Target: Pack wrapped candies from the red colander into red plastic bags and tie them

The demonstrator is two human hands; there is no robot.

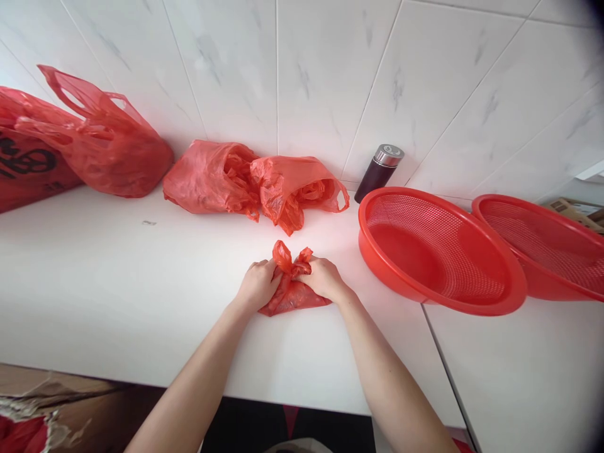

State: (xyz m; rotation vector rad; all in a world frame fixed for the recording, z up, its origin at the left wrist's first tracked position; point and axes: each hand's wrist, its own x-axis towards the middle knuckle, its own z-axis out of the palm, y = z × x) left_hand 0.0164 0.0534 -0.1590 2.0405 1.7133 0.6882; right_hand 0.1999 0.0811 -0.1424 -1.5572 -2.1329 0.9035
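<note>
A small red plastic bag (293,296) lies on the white counter (117,283) in front of me, its two handles sticking up between my hands. My left hand (258,283) is closed on the bag's left handle. My right hand (323,277) is closed on the right handle. The two hands sit close together, almost touching above the bag's knot area.
Against the tiled wall lie a crumpled pair of red bags (250,182) and larger filled red bags (70,141) at the left. A dark flask (379,171) stands by the wall. Two red colander basins (434,251) (547,245) sit at the right. Torn cardboard (47,402) shows below the counter edge.
</note>
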